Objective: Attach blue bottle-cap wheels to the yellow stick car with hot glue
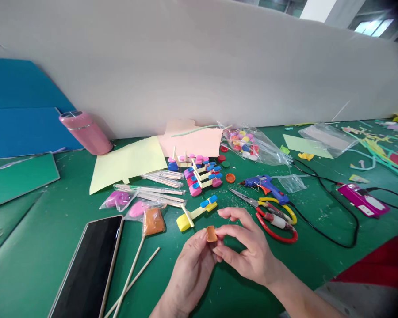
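A small orange-brown piece [211, 234], soft-clay-like with a hollowed face, is held up near the table's front. My left hand [195, 263] pinches it between thumb and fingers. At its right edge, my right hand [247, 247] grips it with curled fingertips, the index finger raised above. Just beyond lies a small yellow model [185, 222] with blue ovals and a pale wooden stick. Behind that stand several similar pink, blue and purple models [204, 176]. To the left, an orange-brown packet of clay [153, 221] rests by two thin sticks [132, 278].
A phone [86, 269] lies front left, and a pink bottle [86, 132] stands at the back. On the right are scissors [278, 218], a blue glue gun [265, 185], its black cable [338, 240] and a magenta box [361, 199]. Bagged bottle caps [243, 141] lie behind.
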Action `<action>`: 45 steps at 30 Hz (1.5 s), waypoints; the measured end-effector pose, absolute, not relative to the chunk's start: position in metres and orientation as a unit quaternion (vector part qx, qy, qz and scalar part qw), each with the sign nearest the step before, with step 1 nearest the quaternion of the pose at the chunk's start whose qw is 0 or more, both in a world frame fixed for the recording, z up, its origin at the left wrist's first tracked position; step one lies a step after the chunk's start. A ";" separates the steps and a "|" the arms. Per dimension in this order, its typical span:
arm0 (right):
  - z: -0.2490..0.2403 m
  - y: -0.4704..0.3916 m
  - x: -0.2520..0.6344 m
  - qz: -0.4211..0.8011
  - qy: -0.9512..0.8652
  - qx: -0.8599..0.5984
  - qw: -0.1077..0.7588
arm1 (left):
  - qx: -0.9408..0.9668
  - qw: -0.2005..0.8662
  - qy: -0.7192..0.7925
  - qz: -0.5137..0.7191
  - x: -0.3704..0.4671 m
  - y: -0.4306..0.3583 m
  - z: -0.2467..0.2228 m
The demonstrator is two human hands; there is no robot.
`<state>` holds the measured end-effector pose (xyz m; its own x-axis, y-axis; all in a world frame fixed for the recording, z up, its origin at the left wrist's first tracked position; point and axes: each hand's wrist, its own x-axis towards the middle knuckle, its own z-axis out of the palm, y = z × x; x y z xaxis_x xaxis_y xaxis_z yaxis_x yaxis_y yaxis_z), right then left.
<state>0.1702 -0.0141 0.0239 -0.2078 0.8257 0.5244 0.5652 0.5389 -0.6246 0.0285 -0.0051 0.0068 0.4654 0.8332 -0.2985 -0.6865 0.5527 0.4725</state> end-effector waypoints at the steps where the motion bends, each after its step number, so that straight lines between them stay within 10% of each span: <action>1: 0.023 -0.015 0.171 0.157 -0.756 -0.461 0.438 | 0.147 0.845 0.253 0.448 0.028 -0.005 0.007; 45: 0.015 -0.012 0.153 0.168 -0.696 -0.523 0.463 | 0.108 0.827 0.286 0.471 0.033 -0.006 0.005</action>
<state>0.1529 -0.0117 0.0151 -0.0255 0.8830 0.4686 0.5719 0.3974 -0.7176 0.0335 -0.0062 0.0049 0.3914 0.8414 -0.3725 -0.7183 0.5324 0.4479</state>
